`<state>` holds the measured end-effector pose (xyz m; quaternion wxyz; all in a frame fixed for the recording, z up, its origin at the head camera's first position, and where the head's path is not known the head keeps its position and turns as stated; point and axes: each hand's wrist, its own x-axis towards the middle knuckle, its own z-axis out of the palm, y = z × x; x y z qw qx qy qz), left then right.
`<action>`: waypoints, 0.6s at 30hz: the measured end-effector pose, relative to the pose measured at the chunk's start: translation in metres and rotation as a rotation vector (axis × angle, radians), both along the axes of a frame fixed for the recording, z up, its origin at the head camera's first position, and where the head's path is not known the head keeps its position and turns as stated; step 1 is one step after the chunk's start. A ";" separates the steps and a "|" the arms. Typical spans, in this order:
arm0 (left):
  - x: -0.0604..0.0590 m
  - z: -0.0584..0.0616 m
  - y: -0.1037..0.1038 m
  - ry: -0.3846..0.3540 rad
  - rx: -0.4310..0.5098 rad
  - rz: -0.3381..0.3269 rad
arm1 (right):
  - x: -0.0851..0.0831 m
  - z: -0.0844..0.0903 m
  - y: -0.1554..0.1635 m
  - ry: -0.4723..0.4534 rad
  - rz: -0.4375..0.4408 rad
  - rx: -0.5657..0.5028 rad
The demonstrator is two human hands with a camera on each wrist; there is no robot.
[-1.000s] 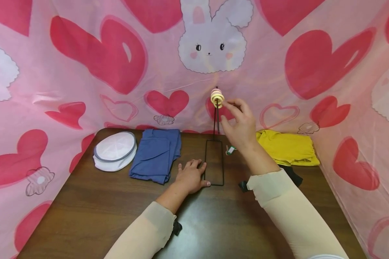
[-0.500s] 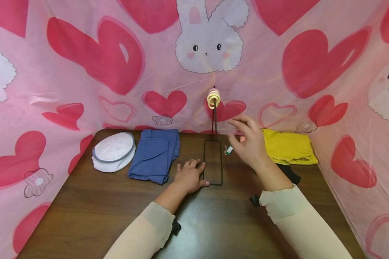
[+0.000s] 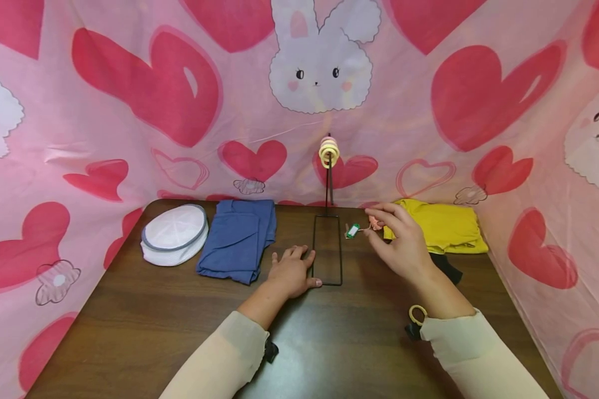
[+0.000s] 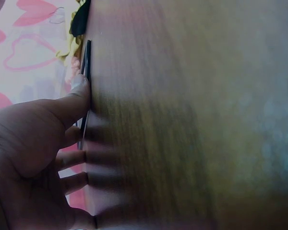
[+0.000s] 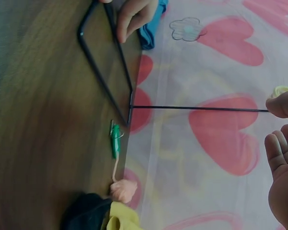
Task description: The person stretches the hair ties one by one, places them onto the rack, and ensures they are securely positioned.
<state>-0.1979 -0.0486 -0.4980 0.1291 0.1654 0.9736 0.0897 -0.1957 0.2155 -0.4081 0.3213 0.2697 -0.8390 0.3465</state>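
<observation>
My left hand rests beside the base of a black wire stand. Its thumb lies over the base's front left corner, fingers spread on the table. Several yellow and pink rings hang near the top of the stand. My right hand, holding nothing, hovers over the table right of the stand, its fingers loosely bent. Close to its fingertips lies a keyring with a green tag and a fuzzy pink charm. The right wrist view shows part of this hand at its right edge.
A yellow ring shows beside the right wrist. At the back right lie a folded yellow cloth and a black item. Left of the stand are a folded blue cloth and a white hat. Pink fabric hangs behind the table.
My right hand has left the rings on the stand and moved down and right, over the table near the keyring. The yellow ring by the wrist has come into view. My left hand stays put.
</observation>
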 end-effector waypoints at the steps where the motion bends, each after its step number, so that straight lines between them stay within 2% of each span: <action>1: 0.000 0.000 0.000 0.000 -0.001 -0.001 | 0.002 -0.001 0.002 -0.006 0.004 0.000; 8: 0.000 -0.001 0.000 0.008 -0.014 -0.004 | 0.015 -0.007 0.013 -0.054 0.011 0.029; 18: 0.000 0.001 0.000 -0.003 -0.004 -0.003 | 0.031 -0.019 0.029 -0.069 0.060 0.071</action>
